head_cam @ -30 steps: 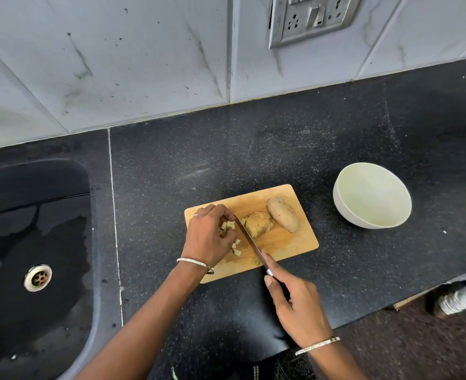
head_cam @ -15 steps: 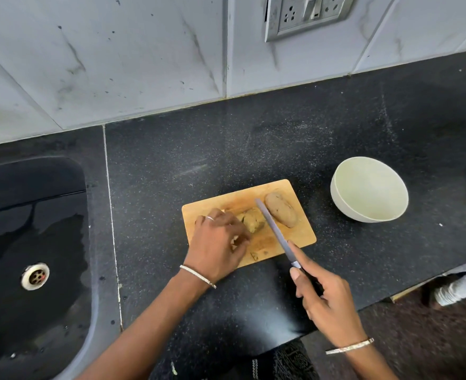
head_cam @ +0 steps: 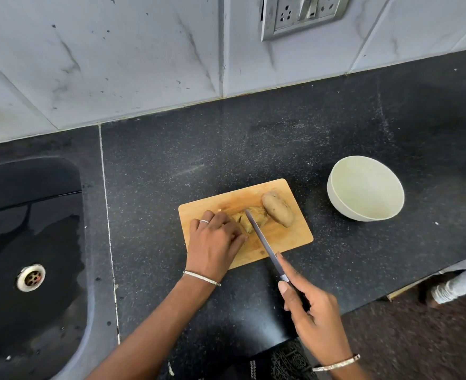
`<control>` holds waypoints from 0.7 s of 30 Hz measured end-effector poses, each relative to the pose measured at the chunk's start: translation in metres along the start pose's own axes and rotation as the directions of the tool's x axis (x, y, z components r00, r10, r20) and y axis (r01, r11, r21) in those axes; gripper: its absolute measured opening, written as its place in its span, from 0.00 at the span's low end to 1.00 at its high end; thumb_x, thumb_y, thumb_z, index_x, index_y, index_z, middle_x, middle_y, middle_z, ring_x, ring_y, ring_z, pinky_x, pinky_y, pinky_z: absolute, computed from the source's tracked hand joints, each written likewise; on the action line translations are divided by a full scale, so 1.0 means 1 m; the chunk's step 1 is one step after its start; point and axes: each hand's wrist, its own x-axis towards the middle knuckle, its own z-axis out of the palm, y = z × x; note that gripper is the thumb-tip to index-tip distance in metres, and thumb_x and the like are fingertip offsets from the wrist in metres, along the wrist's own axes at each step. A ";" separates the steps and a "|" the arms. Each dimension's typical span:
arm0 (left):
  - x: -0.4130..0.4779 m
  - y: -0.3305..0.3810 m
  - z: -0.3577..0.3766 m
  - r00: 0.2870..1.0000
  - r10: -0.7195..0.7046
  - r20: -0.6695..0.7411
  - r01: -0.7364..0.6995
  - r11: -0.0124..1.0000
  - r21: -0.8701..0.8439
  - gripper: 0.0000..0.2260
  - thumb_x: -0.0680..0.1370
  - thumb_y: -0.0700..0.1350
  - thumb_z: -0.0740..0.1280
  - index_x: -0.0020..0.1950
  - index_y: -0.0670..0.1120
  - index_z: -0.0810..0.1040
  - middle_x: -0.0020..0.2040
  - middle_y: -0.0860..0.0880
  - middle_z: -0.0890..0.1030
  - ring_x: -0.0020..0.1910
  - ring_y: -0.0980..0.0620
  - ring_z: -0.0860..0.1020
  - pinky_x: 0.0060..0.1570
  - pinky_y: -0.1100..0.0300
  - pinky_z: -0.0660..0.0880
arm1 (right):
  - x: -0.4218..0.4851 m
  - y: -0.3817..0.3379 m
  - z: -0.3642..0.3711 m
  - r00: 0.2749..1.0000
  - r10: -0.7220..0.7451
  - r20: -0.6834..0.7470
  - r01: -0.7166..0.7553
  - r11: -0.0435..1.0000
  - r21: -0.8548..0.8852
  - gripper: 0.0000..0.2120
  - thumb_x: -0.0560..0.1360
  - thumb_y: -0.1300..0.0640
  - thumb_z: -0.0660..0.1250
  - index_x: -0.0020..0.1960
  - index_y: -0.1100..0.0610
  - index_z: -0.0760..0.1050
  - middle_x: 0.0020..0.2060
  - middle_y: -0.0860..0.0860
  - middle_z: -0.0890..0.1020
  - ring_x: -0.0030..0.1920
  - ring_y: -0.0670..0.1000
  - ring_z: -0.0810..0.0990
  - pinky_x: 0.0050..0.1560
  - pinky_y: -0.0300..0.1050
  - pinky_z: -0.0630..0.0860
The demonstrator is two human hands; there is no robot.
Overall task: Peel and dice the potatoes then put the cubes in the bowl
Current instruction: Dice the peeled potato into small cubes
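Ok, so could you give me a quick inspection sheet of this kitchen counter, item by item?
Surface: black speckled countertop, wooden cutting board on it.
Job's things: whole potato and cut potato on the board; white bowl to the right, no cubes inside.
Clutter: nothing seen.
Fingers: left hand curled over the cut potato's left end, grip hidden; right hand holds the knife, blade on the cut potato.
Cables: nothing seen.
Surroundings: sink at left, wall socket, someone's foot at right.

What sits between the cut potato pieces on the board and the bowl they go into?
Only the whole potato, lying at the right end of the board, between the half-cut potato and the bowl. The strip of counter between board and bowl shows nothing on it, and the bowl's mouth is uncovered.
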 end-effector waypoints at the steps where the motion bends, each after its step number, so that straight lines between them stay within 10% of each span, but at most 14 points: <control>1: -0.001 -0.002 0.000 1.000 -0.025 -0.017 0.024 0.999 -0.031 0.06 0.72 0.55 0.72 0.39 0.54 0.81 0.42 0.54 0.76 0.44 0.49 0.72 0.40 0.52 0.67 | -0.001 -0.001 0.001 1.000 -0.009 -0.001 0.009 1.000 -0.015 0.24 0.79 0.54 0.66 0.70 0.32 0.68 0.35 0.32 0.80 0.24 0.50 0.66 0.24 0.44 0.66; 6: -0.009 -0.005 -0.004 0.995 -0.097 -0.003 0.097 0.992 -0.076 0.05 0.72 0.52 0.66 0.42 0.54 0.82 0.44 0.54 0.75 0.45 0.49 0.72 0.42 0.53 0.67 | -0.007 -0.009 0.003 0.999 -0.047 0.003 0.047 0.995 -0.083 0.25 0.79 0.55 0.66 0.70 0.31 0.67 0.38 0.43 0.84 0.24 0.42 0.63 0.25 0.34 0.60; 21: -0.003 0.001 0.003 0.999 -0.050 0.003 0.050 0.998 -0.036 0.02 0.70 0.48 0.74 0.39 0.53 0.82 0.43 0.53 0.77 0.43 0.49 0.72 0.41 0.56 0.62 | -0.009 -0.025 0.013 0.998 -0.003 0.065 0.014 0.985 -0.175 0.25 0.79 0.59 0.66 0.71 0.38 0.68 0.30 0.31 0.73 0.26 0.41 0.69 0.26 0.26 0.59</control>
